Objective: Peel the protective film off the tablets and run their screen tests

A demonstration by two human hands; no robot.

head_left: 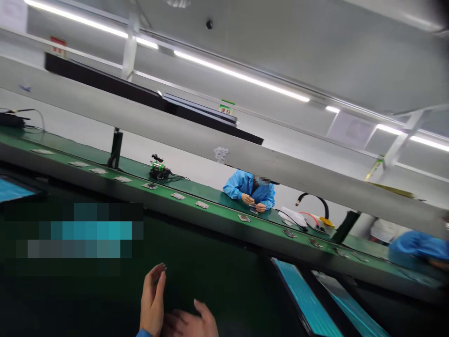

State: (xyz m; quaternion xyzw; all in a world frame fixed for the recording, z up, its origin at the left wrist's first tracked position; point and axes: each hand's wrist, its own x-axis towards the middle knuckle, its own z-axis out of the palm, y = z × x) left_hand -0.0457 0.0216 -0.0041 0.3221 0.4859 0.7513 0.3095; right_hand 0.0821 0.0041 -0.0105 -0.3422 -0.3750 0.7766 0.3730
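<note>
My left hand (152,299) is raised over the dark green work surface (217,262), its fingers stretched upward and nothing visible in them. Just right of it, at the bottom edge of the view, is my right hand (192,323), slightly blurred. Its thumb stands apart and its fingers reach left, partly hidden behind my left hand. Both hands look open. Off to the right lie two dark-framed panels with bright blue faces, a near one (305,297) and a farther one (354,304).
A green conveyor belt (220,210) crosses the view, carrying several small flat parts (202,204). Beyond it sit a person in blue (233,185) handling a small part, and a green-and-black device (158,167). A shelf (196,131) runs overhead. Another blue panel (14,189) lies left.
</note>
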